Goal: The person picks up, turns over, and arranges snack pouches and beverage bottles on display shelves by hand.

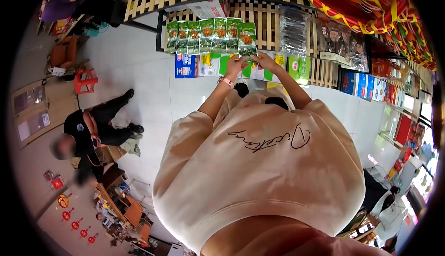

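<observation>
At the shelf's front edge, my left hand (pixel 234 67) and my right hand (pixel 265 62) are closed on the lower edge of a green snack packet (pixel 247 38), one at each corner. The packet has a picture of brown food on its front. Left of it, several matching green packets (pixel 206 36) stand side by side in a row on the slatted wooden shelf (pixel 264 26). My fingertips are small in view, and the packet partly covers them.
Below the row are blue, white and green boxes (pixel 186 66). Clear plastic packs (pixel 293 29) lie to the right, with red-and-yellow baskets (pixel 371 6) above. Further left are a red stool (pixel 85 81) and a seated person (pixel 88 131).
</observation>
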### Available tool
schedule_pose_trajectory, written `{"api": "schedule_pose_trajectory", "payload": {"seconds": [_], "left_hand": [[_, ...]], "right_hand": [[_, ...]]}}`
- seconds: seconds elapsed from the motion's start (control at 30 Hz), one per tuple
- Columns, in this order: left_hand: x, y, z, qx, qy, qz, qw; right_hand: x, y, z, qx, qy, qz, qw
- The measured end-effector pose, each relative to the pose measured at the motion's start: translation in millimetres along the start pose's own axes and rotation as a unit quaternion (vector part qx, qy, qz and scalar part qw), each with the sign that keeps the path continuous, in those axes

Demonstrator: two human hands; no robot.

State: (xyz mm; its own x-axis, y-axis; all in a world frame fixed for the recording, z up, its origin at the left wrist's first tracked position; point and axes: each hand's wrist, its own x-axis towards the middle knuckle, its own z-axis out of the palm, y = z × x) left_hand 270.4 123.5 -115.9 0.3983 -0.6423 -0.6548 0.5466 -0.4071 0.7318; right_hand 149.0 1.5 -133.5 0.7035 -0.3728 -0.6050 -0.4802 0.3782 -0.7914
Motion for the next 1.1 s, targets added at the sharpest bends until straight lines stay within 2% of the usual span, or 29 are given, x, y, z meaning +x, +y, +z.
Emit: {"api": "schedule_pose_trajectory", "payload": {"seconds": [0.17, 0.27, 0.3, 0.4, 0.47, 0.53, 0.6, 0.63, 0.67, 0.73, 0.8, 0.87, 0.9, 0.97, 1.0, 1.1], "left_hand": [[65, 11, -16, 0.004, 0.007, 0.032, 0.999], [78, 8, -21, -0.027, -0.006, -0.004, 1.0], [71, 7, -18, -0.035, 0.004, -0.015, 0.999], [47, -9, -18, -0.145, 0.026, -0.114, 0.982], [19, -25, -25, -0.15, -0.017, -0.173, 0.973], [0, -52, -35, -0.067, -0.132, -0.196, 0.969], [-4, -72, -47, -0.016, -0.231, -0.338, 0.912], [-1, -79, -49, 0.041, -0.223, -0.345, 0.911], [7, -81, -51, 0.098, -0.224, -0.303, 0.921], [26, -93, -61, 0.116, -0.174, -0.161, 0.965], [59, -98, -79, 0.149, -0.128, -0.174, 0.965], [80, -95, -96, 0.119, -0.038, -0.202, 0.971], [82, -89, -105, 0.128, -0.038, -0.189, 0.973], [111, -102, -132, 0.217, -0.029, -0.168, 0.961], [120, -96, -140, 0.286, -0.077, -0.174, 0.939], [114, -93, -127, 0.45, -0.077, -0.007, 0.89]], "right_hand": [[33, -21, 14, 0.081, 0.066, 0.069, 0.992], [50, -6, 19, 0.189, 0.05, 0.106, 0.975], [53, -1, 22, 0.18, 0.074, 0.134, 0.972], [55, 26, 24, 0.385, 0.057, 0.113, 0.914], [40, 36, 26, 0.413, 0.037, 0.116, 0.903], [28, 57, 31, 0.441, 0.061, 0.134, 0.885], [8, 63, 39, 0.379, 0.12, 0.186, 0.898], [-1, 74, 40, 0.335, 0.147, 0.194, 0.91], [-10, 83, 40, 0.289, 0.175, 0.202, 0.919], [-42, 96, 31, 0.199, 0.207, 0.195, 0.938], [-62, 135, 16, 0.15, 0.261, 0.193, 0.934], [-94, 172, 3, 0.11, 0.347, 0.179, 0.914], [-113, 185, 0, 0.109, 0.386, 0.18, 0.898], [-149, 217, -3, 0.135, 0.441, 0.18, 0.869], [-164, 236, -3, 0.161, 0.456, 0.178, 0.857], [-215, 269, 11, 0.228, 0.485, 0.2, 0.82]]}}
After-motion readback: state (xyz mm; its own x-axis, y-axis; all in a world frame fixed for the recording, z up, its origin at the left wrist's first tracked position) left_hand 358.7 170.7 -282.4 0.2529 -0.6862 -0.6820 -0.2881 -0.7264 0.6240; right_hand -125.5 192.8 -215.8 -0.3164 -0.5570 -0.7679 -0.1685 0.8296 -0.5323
